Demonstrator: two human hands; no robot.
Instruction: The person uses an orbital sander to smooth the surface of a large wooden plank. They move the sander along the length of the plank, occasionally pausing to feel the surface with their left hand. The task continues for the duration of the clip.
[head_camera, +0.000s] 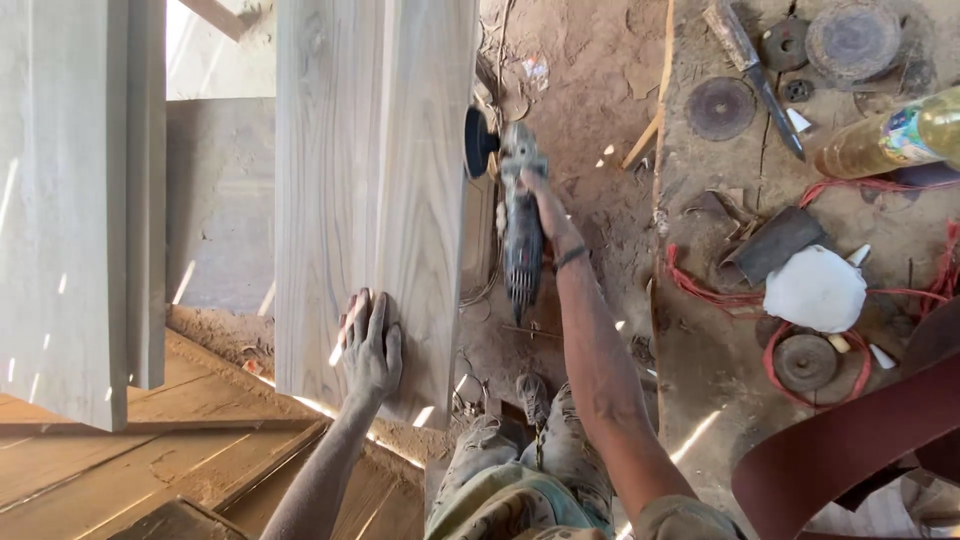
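My left hand (370, 345), fingers spread, presses flat on the wooden panel (370, 180); my right hand (535, 195) grips the angle grinder (515, 215) at its edge.

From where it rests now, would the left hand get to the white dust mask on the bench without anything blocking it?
Probably not easily. The left hand lies flat on the upright wooden panel, while the white dust mask sits far across on the bench, with the right hand and its angle grinder in between.
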